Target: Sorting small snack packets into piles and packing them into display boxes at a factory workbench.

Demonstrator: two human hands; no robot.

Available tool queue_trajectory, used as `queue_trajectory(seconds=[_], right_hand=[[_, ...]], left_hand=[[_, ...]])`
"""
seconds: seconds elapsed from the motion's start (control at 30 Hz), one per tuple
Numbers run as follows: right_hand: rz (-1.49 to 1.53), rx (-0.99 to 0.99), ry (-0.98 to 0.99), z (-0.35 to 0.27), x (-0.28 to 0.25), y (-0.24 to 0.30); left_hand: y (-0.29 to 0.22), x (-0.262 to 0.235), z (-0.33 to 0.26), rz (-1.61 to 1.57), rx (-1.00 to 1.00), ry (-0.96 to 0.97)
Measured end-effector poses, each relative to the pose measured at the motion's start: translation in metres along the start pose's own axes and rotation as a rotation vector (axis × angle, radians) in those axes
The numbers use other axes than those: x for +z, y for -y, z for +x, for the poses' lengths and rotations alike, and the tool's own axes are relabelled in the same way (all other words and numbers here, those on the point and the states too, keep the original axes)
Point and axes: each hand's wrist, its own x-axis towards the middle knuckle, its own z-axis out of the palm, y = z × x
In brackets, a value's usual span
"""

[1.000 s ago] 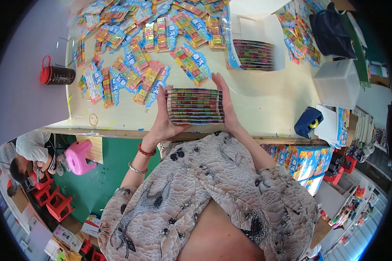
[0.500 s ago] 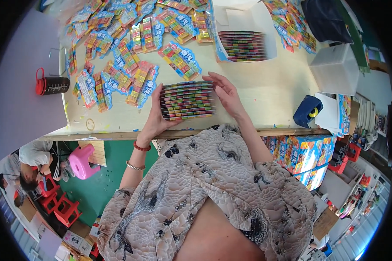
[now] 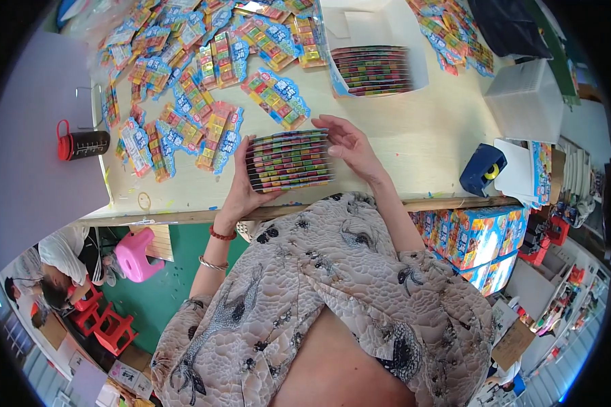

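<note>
A stack of flat blister candy packs [image 3: 290, 161], seen edge on with colourful pieces between the cards, stands at the table's front edge. My left hand [image 3: 241, 190] grips its left end, thumb and fingers wrapped round it. By the stack's upper right corner is my right hand [image 3: 354, 150], fingers curved and apart; whether a fingertip touches the cards I cannot tell. Just beyond lies a single loose pack [image 3: 277, 99] with a blue card. A white and blue open carton [image 3: 421, 64] behind my right hand holds a similar row of packs [image 3: 371, 73].
Many loose packs [image 3: 214, 57] cover the far left of the table [image 3: 414, 142], more lie far right. On the right are a blue tape dispenser [image 3: 478, 169] and a clear plastic bin [image 3: 526, 98]. A bottle [image 3: 85, 144] stands left; a pink stool [image 3: 137, 256] is on the floor.
The view has shifted slightly. My left hand keeps its grip on the stack, and my right hand stays by the right end with its fingers a little more curled.
</note>
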Motion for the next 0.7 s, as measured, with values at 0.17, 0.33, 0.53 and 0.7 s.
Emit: queue_trajectory(seconds=[0.17,0.33,0.53,0.7], right_hand=[[-0.015,-0.01,0.031,0.001,-0.002,-0.001],[-0.045,-0.007,-0.033,0.001,0.007,-0.001],[-0.11,-0.017,-0.07,-0.003,0.011,-0.003],[-0.126,-0.028,-0.082,-0.003,0.012,-0.007]], left_hand=[[0.002,0.0,0.001,-0.019,0.018,0.005],[0.004,0.0,0.001,-0.005,0.061,-0.007],[0.001,0.0,0.002,-0.02,0.067,0.015],[0.003,-0.001,0.001,0.008,0.094,0.027]])
